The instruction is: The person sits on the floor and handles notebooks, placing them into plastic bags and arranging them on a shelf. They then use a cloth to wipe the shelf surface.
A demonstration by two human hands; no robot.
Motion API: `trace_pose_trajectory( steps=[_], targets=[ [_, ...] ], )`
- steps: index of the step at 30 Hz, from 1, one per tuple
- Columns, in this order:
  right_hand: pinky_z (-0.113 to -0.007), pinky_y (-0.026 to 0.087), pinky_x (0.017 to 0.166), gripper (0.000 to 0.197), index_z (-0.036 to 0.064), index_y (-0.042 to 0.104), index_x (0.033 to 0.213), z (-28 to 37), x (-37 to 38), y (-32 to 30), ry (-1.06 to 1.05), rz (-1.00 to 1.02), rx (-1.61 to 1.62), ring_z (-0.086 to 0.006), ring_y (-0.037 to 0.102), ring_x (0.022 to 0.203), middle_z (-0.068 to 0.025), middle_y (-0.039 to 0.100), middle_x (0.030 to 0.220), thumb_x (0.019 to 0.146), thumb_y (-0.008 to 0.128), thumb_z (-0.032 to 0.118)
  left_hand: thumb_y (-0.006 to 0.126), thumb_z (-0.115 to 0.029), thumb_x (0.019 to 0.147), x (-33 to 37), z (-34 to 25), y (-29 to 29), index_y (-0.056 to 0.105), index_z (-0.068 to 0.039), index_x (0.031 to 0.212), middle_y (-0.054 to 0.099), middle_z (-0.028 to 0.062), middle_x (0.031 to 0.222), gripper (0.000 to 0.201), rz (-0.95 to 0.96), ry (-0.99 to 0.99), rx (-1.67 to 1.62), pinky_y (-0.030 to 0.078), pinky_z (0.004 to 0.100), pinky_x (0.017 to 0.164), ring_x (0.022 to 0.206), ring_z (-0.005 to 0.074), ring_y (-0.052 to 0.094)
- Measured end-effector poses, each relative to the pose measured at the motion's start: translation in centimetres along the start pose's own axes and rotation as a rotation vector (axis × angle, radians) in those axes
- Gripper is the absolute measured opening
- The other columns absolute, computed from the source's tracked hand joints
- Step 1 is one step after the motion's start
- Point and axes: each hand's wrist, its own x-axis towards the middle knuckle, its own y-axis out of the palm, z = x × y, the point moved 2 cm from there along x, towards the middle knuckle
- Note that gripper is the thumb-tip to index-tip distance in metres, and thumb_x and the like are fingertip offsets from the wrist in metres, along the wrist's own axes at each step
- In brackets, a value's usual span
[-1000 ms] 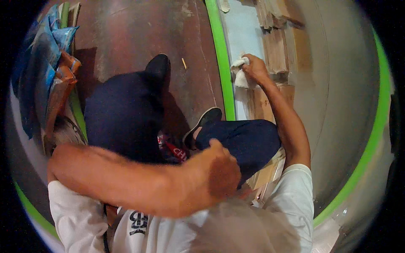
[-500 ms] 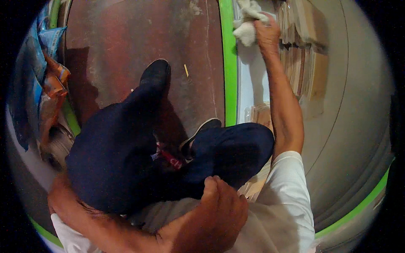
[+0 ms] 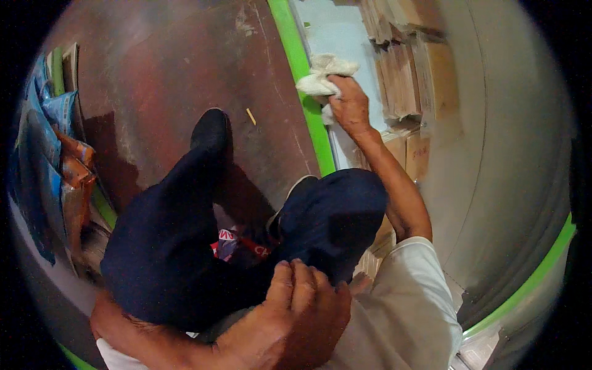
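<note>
My right hand (image 3: pixel 351 105) is closed around a bunched white cloth (image 3: pixel 328 69). The cloth touches the bright green edge strip (image 3: pixel 313 120) and overlaps the pale shelf surface (image 3: pixel 336 34) beside it. Across my lap comes my left forearm, with my left hand (image 3: pixel 302 311) near my bent right knee. Its fingers are loosely curved and slightly apart, and I see nothing in them. My dark trouser legs (image 3: pixel 166 246) are bent in a squat.
Stacks of brown cardboard pieces (image 3: pixel 398 80) stand on the shelf to the right. At the left are blue and orange plastic packages (image 3: pixel 77 163). A small yellow stick (image 3: pixel 251 116) lies on the reddish-brown floor (image 3: pixel 166 68), and a red and white wrapper (image 3: pixel 228 240) sits between my legs.
My right hand has drawn the cloth nearer and leftward, from the pale shelf onto the green edge. My left hand's fingers have spread a little. The whole view has turned somewhat.
</note>
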Motion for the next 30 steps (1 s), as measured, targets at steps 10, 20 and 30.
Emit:
trace_pose_trajectory(
  steps=[10, 20, 30],
  targets=[
    [-0.043, 0.043, 0.086, 0.045, 0.0030, 0.053, 0.117, -5.8, -6.3, 1.0, 0.348, -0.106, -0.187, -0.0375, 0.054, 0.101, -0.0193, 0.056, 0.111, 0.074, 0.062, 0.015, 0.051, -0.029, 0.084, 1.0, -2.0, 1.3, 0.044, -0.002, 0.127, 0.050, 0.0222, 0.119, 0.051, 0.101, 0.001, 0.065, 0.035, 0.0478, 0.099, 0.113, 0.0365, 0.046],
    [-0.048, 0.046, 0.077, 0.029, -0.0019, 0.061, 0.099, -9.4, -2.1, -0.2, 0.593, -0.156, -0.411, -0.0416, 0.058, 0.090, -0.0262, 0.060, 0.095, 0.074, 0.058, 0.012, 0.049, -0.029, 0.085, 2.2, -1.9, 1.2, 0.044, -0.003, 0.129, 0.049, 0.0218, 0.122, 0.051, 0.159, -0.036, 0.019, 0.034, 0.0490, 0.100, 0.115, 0.0371, 0.045],
    [-0.044, 0.047, 0.082, 0.036, 0.0044, 0.060, 0.107, -7.4, 9.6, 0.4, 0.160, -0.164, -0.189, -0.0347, 0.057, 0.095, -0.0187, 0.059, 0.104, 0.072, 0.060, 0.016, 0.052, -0.027, 0.083, 3.6, -2.1, 0.4, 0.046, -0.004, 0.127, 0.050, 0.0212, 0.121, 0.049, 0.202, -0.031, 0.050, 0.036, 0.0523, 0.097, 0.114, 0.0382, 0.046]
  ],
)
